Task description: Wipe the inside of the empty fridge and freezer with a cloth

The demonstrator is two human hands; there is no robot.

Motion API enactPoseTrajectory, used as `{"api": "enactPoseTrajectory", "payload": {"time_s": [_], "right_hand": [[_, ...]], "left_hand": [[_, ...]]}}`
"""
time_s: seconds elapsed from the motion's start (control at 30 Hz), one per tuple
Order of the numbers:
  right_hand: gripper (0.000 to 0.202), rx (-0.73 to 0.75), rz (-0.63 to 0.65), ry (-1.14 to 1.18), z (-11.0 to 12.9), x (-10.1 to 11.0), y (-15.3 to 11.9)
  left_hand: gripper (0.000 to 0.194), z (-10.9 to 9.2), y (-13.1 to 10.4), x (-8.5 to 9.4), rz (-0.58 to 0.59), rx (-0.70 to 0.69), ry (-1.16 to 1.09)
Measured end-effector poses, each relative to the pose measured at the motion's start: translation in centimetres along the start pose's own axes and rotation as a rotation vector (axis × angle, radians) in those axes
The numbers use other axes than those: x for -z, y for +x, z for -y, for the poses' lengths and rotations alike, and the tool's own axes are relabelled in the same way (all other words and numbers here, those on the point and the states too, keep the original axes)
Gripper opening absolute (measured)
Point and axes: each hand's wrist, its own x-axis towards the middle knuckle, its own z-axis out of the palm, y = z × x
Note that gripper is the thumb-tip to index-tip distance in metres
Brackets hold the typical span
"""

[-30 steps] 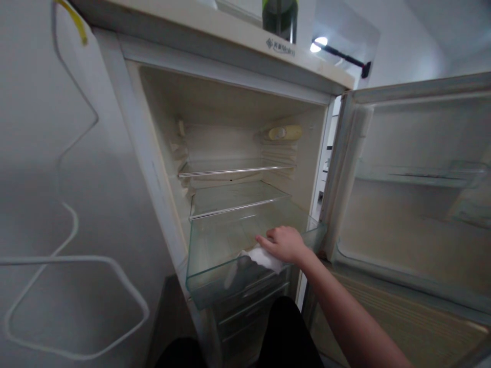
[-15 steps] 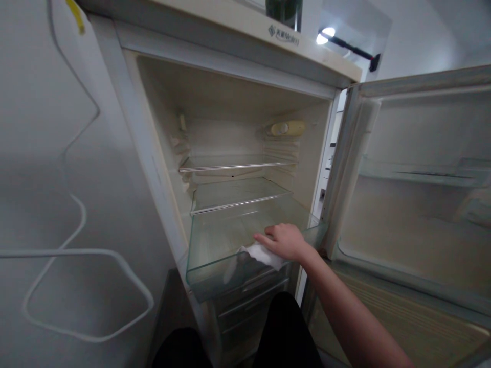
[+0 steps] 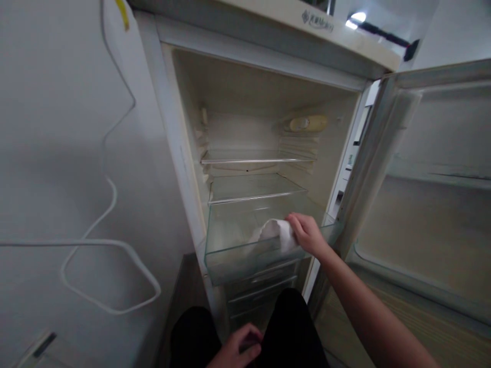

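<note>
From my head, I look down into a big off-white fridge (image 3: 268,56) with its pale door (image 3: 433,225) standing wide on my right. My right grip (image 3: 307,232) pinches a thin white cloth, maybe paper (image 3: 287,236), at the front rim of a clear, green-tinted, box-shaped drawer (image 3: 233,263). The cloth bunches up in a loop, and I can't tell which side of the drawer's front wall its low end is on. To rub well, I should fold it flat, tuck in the loose bit and press softly all along, corners too. The drawer sticks out, so pushing hard could tip it. My left grip (image 3: 240,345) is loosely curled by my black-covered knees (image 3: 295,327), with nothing in it that I can see. It could steady the drawer.
</note>
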Motion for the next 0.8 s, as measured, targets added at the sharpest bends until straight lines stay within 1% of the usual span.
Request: {"api": "enactPoseTrajectory", "payload": {"time_s": [0.03, 0.1, 0.13, 0.17, 0.2, 0.23, 0.27, 0.3, 0.33, 0.37, 0.4, 0.43, 0.5, 0.57, 0.6, 0.63, 0.67, 0.7, 0.73, 0.77, 0.8], "right_hand": [[0.055, -0.017, -0.135, 0.123, -0.1, -0.1, -0.4], [0.054, -0.04, -0.424, 0.334, 0.2, -0.3, -1.7], [0.052, -0.026, -0.534, 0.399, 0.7, -0.4, -2.7], [0.05, 0.014, -0.6, 0.43, 1.5, -0.5, -3.8], [0.048, 0.076, -0.612, 0.437, 2.4, -0.7, -5.1], [0.045, 0.155, -0.566, 0.426, 3.4, -1.0, -6.4], [0.042, 0.227, -0.481, 0.422, 4.5, -1.4, -7.8], [0.038, 0.28, -0.365, 0.422, 5.6, -2.0, -9.1], [0.034, 0.312, -0.243, 0.421, 6.5, -2.6, -10.3], [0.029, 0.327, -0.133, 0.419, 7.3, -3.2, -11.3], [0.025, 0.33, -0.046, 0.413, 7.9, -3.8, -12.1], [0.023, 0.321, 0.013, 0.407, 8.3, -4.3, -12.7], [0.021, 0.285, 0.063, 0.419, 8.5, -4.9, -13.3], [0.02, 0.23, 0.07, 0.47, 8.0, -5.0, -13.4], [0.02, 0.198, 0.049, 0.498, 7.7, -4.9, -13.3], [0.019, 0.165, -0.008, 0.512, 7.3, -4.7, -13.4], [0.016, 0.136, -0.102, 0.502, 6.9, -4.5, -13.5], [0.013, 0.121, -0.222, 0.466, 6.5, -4.4, -13.7], [0.009, 0.147, -0.344, 0.409, 6.1, -4.4, -14.1], [0.008, 0.222, -0.45, 0.344, 5.7, -4.5, -14.6], [0.008, 0.346, -0.509, 0.286, 5.4, -4.9, -15.2]], "left_hand": [[0.062, -1.4, -0.1, 0.7, -0.032, -0.094, -0.015], [0.047, -4.5, -0.8, 1.9, -0.139, -0.23, 0.079], [0.036, -6.1, -1.4, 2.4, -0.237, -0.326, 0.16], [0.027, -7.6, -1.9, 2.6, -0.377, -0.494, 0.254], [0.027, -9.0, -2.5, 2.7, -0.528, -0.687, 0.355], [0.036, -10.2, -3.0, 2.7, -0.683, -0.845, 0.457], [0.049, -11.3, -3.5, 2.5, -0.824, -0.956, 0.56], [0.064, -12.3, -3.8, 2.3, -0.899, -0.996, 0.665], [0.074, -13.1, -4.0, 2.0, -0.932, -1.0, 0.747], [0.076, -13.7, -4.1, 1.8, -0.926, -1.004, 0.81], [0.07, -14.2, -4.1, 1.6, -0.884, -1.008, 0.86], [0.06, -14.6, -4.1, 1.6, -0.84, -1.026, 0.892], [0.041, -14.8, -4.0, 1.6, -0.772, -1.07, 0.913], [0.029, -14.6, -3.9, 1.6, -0.749, -1.067, 0.853], [0.027, -14.6, -3.9, 1.6, -0.738, -1.03, 0.789], [0.03, -14.6, -3.8, 1.4, -0.712, -0.973, 0.719], [0.037, -14.7, -3.7, 1.3, -0.671, -0.892, 0.648], [0.044, -14.9, -3.6, 1.1, -0.618, -0.79, 0.582], [0.049, -15.4, -3.5, 1.0, -0.568, -0.676, 0.521], [0.049, -15.9, -3.3, 0.9, -0.528, -0.556, 0.473], [0.043, -16.5, -3.2, 0.8, -0.501, -0.438, 0.439]]}}
